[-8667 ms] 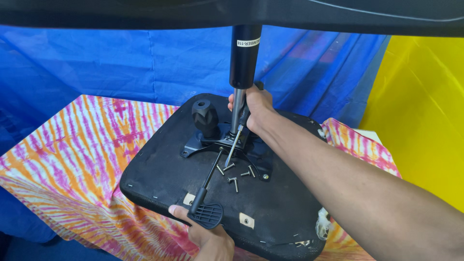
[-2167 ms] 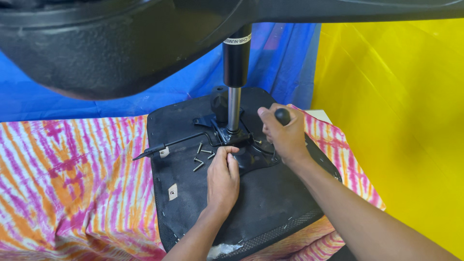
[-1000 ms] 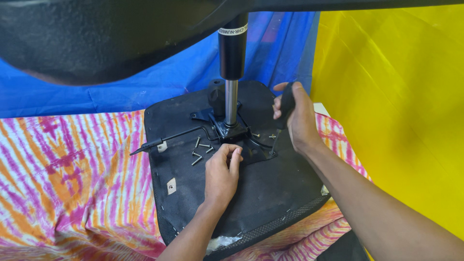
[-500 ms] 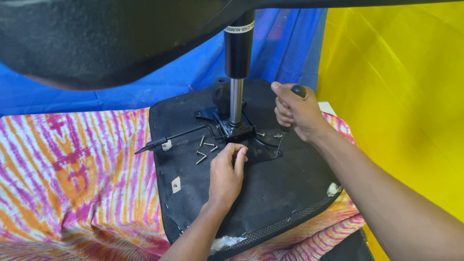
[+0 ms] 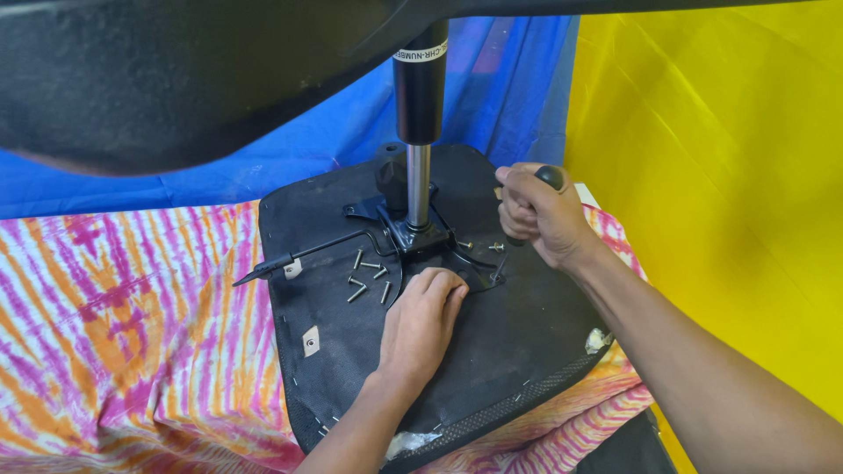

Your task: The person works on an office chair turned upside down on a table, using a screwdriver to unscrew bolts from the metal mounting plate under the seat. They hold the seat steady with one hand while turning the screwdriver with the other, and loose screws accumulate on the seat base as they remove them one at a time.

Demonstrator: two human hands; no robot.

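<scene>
We work on an upturned office-chair seat, its black underside facing us, resting on a tie-dyed cloth. The gas-lift column stands upright from the metal mounting plate at the seat's middle.

Our right hand is clenched around the black handle of a screwdriver, the rounded handle end showing above the fist. The tool's long axis runs down and toward the left, its shaft ending near the right edge of the plate, where a screw sits just beside it. We cannot tell whether the tip is seated in a screw head.

Our left hand lies palm-down on the seat, fingers curled at the near edge of the plate, holding nothing that we can see.

Loose screws lie scattered just to the left of those fingertips, near but not touching; the left hand is much the nearer to them. A thin black lever reaches out leftward from the plate.
</scene>
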